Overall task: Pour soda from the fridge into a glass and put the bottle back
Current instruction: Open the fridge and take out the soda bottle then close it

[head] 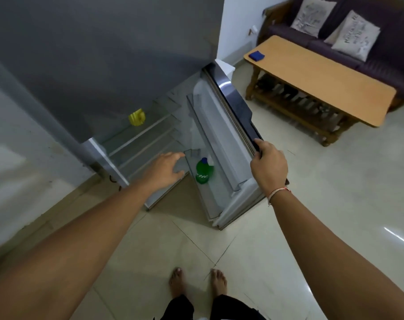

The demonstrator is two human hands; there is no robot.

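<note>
The grey fridge (99,65) stands with its lower door (233,105) swung open. A green soda bottle (204,170) with a blue cap stands upright in the lowest door shelf. My right hand (269,165) grips the outer edge of the open door. My left hand (167,168) reaches in with fingers spread and relaxed, just left of the bottle, apart from it and holding nothing. No glass is in view.
A yellow object (137,117) sits on a glass shelf inside the fridge. A wooden coffee table (323,77) with a blue cloth (256,55) stands at the right, before a dark sofa (381,56) with cushions. My bare feet (197,282) are on the tiled floor.
</note>
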